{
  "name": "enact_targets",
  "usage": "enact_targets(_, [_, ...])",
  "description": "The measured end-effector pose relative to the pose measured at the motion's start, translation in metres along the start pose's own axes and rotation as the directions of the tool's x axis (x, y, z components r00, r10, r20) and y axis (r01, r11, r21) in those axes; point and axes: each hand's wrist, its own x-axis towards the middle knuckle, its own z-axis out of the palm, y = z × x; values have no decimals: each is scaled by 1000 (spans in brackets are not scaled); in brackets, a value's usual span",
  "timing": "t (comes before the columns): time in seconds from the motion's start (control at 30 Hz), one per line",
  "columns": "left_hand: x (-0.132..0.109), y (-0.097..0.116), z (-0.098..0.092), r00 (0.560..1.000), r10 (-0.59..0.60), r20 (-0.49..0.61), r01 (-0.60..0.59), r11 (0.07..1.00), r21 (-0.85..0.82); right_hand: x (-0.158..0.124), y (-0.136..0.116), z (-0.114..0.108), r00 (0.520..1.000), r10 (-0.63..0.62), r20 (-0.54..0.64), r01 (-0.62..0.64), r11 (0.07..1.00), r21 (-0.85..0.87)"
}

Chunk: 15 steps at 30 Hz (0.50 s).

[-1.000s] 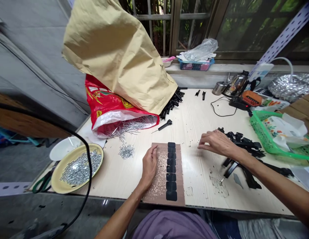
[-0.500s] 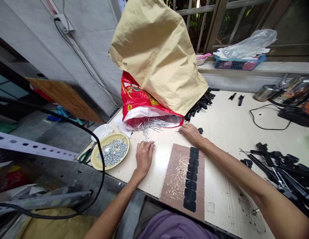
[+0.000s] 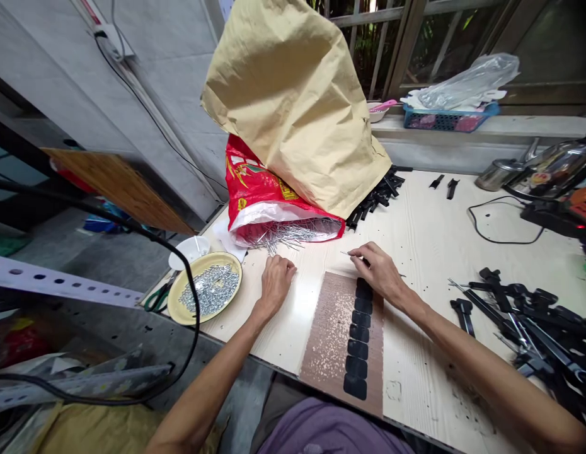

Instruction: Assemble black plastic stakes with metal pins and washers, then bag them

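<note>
My right hand (image 3: pixel 379 272) is closed in a pinch above the far end of a brown board (image 3: pixel 324 328). A thin metal rod (image 3: pixel 344 253) sticks out from its fingertips to the left. Black squarish pads (image 3: pixel 358 350) lie in a column along the board's right side. My left hand (image 3: pixel 276 284) rests over the table left of the board, thumb and fingers pressed together; what they hold, if anything, is hidden. Beyond it, a red bag (image 3: pixel 255 180) lies with its mouth towards me, thin metal rods (image 3: pixel 286 234) spilling out. A yellow dish (image 3: pixel 177 310) of small metal pieces (image 3: pixel 210 290) stands to the left.
A large tan sack (image 3: pixel 293 94) leans over the red bag, with black parts (image 3: pixel 378 198) beside it. Black-handled pieces with metal rods (image 3: pixel 529 315) pile up at right. Green-handled scissors (image 3: pixel 158 296) lie by the dish. A black cable (image 3: pixel 197 328) hangs at left.
My right hand has come back from near the bag's mouth to the board's far end, with a thin rod now showing at its fingertips. My left hand has turned slightly, staying near the same place.
</note>
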Motion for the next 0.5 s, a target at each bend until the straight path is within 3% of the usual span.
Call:
enact_targets(0.03, [-1, 5, 0, 996, -75, 43, 82, 977, -196, -3, -10, 0, 1000, -3, -1, 3, 999, 53])
enact_targets(0.07, [-2, 12, 1, 981, -149, 127, 188, 898, -398, -5, -21, 0, 1000, -10, 3, 10, 995, 102])
enact_targets(0.13, [-6, 28, 3, 909, -227, 349, 412, 604, -682, -11, -39, 1, 1000, -23, 19, 19, 984, 175])
enact_targets(0.2, [-11, 45, 5, 848, -205, 489, 530, 344, -775, -17, -51, 3, 999, -23, 32, 16, 979, 204])
enact_targets(0.23, [-15, 54, 6, 837, -190, 512, 547, 274, -792, -20, -54, 4, 999, -19, 39, 10, 979, 202])
enact_targets(0.33, [-24, 73, 10, 861, -173, 478, 506, 221, -834, -28, -57, 4, 998, 15, 57, -23, 987, 159])
enact_targets(0.5, [-33, 88, 14, 912, -154, 381, 411, 306, -859, -37, -55, -3, 997, 50, 55, -55, 992, 111])
